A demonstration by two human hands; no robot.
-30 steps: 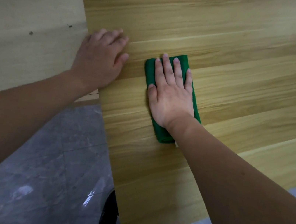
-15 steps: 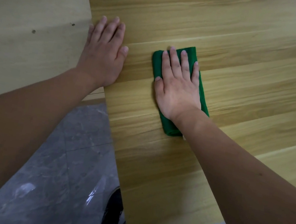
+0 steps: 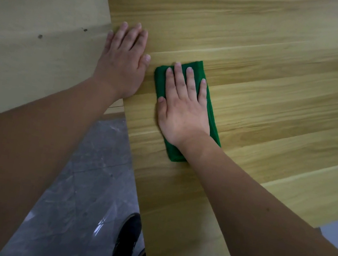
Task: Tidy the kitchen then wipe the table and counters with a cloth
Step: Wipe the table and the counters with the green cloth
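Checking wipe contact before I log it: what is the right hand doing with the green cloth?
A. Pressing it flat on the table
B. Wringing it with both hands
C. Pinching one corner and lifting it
A: the right hand lies flat, fingers straight, on the green cloth on the table.

Folded green cloth (image 3: 210,110) lies flat on wooden table (image 3: 282,79).

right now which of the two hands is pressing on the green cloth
The right hand: its straight fingers lie flat on the folded green cloth. The left hand rests bare on the wooden table, beside the cloth.
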